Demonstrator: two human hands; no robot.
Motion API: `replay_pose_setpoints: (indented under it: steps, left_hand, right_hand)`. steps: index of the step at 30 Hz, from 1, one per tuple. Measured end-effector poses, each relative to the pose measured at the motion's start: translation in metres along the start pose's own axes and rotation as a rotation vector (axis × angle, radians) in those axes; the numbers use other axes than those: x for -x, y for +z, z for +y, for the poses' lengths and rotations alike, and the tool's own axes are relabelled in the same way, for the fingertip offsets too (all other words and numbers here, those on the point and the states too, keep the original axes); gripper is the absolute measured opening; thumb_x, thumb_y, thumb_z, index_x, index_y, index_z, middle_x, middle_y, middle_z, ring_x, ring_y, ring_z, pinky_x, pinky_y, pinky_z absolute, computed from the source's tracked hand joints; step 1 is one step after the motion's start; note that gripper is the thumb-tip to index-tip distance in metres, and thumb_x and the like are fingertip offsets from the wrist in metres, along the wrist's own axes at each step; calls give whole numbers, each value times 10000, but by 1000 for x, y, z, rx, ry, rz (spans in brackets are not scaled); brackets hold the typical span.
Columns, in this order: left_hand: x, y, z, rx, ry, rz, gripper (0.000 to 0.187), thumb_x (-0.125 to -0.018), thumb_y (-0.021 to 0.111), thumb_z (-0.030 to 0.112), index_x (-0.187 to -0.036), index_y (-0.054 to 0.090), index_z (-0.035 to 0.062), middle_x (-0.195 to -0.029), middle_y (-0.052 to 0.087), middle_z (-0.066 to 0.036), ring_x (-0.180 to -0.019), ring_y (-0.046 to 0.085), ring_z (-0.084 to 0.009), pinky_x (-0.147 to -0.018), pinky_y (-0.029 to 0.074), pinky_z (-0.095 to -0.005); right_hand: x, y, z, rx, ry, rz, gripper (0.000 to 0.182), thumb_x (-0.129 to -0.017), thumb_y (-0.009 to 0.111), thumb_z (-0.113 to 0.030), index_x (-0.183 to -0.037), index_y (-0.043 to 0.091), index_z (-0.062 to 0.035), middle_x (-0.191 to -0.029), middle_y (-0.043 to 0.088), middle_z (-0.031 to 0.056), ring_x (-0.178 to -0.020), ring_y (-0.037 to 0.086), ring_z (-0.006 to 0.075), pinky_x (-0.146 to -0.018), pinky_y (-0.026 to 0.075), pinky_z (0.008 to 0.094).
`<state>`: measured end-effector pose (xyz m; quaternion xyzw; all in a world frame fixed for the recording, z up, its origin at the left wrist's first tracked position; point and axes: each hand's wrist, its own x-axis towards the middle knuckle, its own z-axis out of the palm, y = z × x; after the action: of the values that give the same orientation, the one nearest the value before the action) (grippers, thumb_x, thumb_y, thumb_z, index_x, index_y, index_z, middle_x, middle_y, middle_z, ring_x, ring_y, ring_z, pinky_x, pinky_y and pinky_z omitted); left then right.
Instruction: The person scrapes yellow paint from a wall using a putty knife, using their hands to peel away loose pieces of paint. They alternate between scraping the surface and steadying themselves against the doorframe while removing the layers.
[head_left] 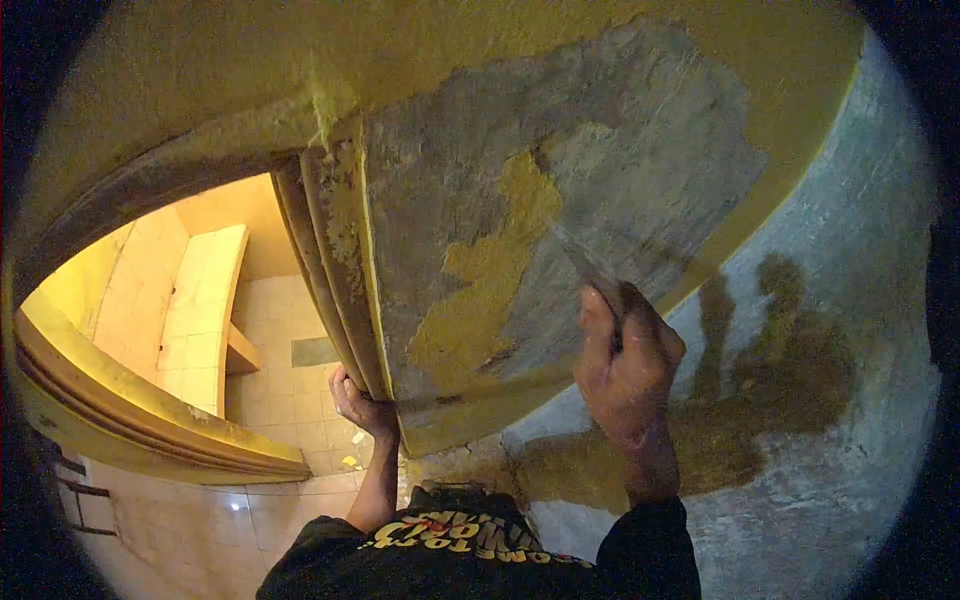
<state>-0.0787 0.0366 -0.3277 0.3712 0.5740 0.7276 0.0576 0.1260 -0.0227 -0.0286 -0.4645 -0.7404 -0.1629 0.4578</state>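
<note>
My right hand [630,365] is closed round the handle of a scraper [578,255]. Its thin blade is smeared by motion, and the tip meets the wall at the edge of a leftover patch of yellow paint [475,305]. Around that patch lies bare grey plaster [660,130], where the coating is gone. Lower left, my left hand [362,405] has its fingers wrapped round the edge of the wooden door frame [340,250], whose own paint is worn and flaking.
Through the doorway show a tiled floor [275,315] and a lit tiled ledge [205,290]. Yellow paint flakes [350,461] lie on the floor near the frame. A pale blue-white wall section [870,200] on the right carries my shadow. At lower left are dark rungs [85,490].
</note>
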Motion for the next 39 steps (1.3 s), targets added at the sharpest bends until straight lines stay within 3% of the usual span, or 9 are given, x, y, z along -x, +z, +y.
replay_pose_setpoints:
  steps: [4, 10, 14, 17, 22, 26, 29, 34, 39]
  left_hand:
    - [-4, 4, 17, 73, -60, 37, 512, -908, 317, 377, -902, 562, -73, -898, 563, -181, -835, 534, -300, -788, 399, -392]
    - [-6, 5, 19, 15, 66, 62, 480, -899, 324, 348, -896, 554, -73, -862, 553, -182, -803, 530, -306, -760, 408, -389]
    - [-2, -2, 19, 77, -21, 69, 441, -885, 332, 310, -892, 553, -72, -851, 548, -181, -794, 527, -308, -759, 409, -391]
    - [-3, -3, 22, 97, -35, 50, 418, -877, 329, 280, -895, 554, -71, -859, 546, -185, -799, 525, -312, -760, 408, -394]
    - [-2, 4, 12, -10, 30, 21, 434, -884, 315, 289, -913, 554, -73, -897, 552, -191, -839, 528, -321, -778, 407, -392]
    - [2, 2, -7, 60, -74, 20, 452, -889, 319, 311, -916, 557, -73, -907, 558, -189, -851, 532, -317, -791, 406, -396]
    - [0, 1, -4, -141, 67, 3, 471, -897, 315, 331, -913, 559, -72, -909, 561, -187, -852, 533, -308, -802, 401, -401]
    - [-1, 4, 2, 60, -65, 12, 476, -903, 312, 335, -913, 568, -66, -913, 563, -184, -867, 533, -295, -812, 396, -397]
    - [0, 3, -1, 38, -38, 16, 463, -903, 319, 328, -905, 569, -61, -914, 563, -177, -865, 528, -293, -813, 394, -398]
  right_hand:
    - [-8, -5, -13, -164, 163, 63, 118, -867, 554, -116, -840, 576, -3, -698, 631, 79, -616, 591, 127, -513, 441, 265]
    - [-15, 10, -7, -611, 343, 45, 112, -842, 576, -128, -825, 629, -30, -655, 586, 53, -519, 478, 108, -505, 403, 260]
    - [-16, 13, -11, -412, 155, 50, 113, -848, 574, -125, -850, 634, -30, -654, 582, 59, -512, 468, 109, -482, 392, 269]
    - [-15, 22, -15, -364, 320, 10, 199, -880, 569, -185, -826, 619, 0, -688, 606, 45, -583, 500, 87, -515, 396, 233]
    - [-8, 31, -3, -95, 18, 43, 168, -883, 549, -137, -963, 603, 1, -733, 621, 142, -623, 612, 214, -553, 456, 312]
    - [-11, 31, -3, -160, 38, 21, 183, -885, 541, -140, -987, 584, 5, -742, 622, 166, -663, 637, 262, -567, 470, 334]
    - [-12, 32, -6, -254, 61, 101, 177, -890, 539, -171, -895, 581, 2, -660, 590, 133, -582, 591, 214, -518, 440, 321]
    - [-14, 27, -4, -504, 285, -165, 239, -897, 526, -218, -753, 527, -26, -522, 444, 12, -501, 377, 91, -458, 327, 273]
    - [-14, 31, -3, -584, 371, -267, 238, -894, 525, -198, -732, 479, -32, -572, 457, 9, -543, 380, 75, -479, 313, 263]
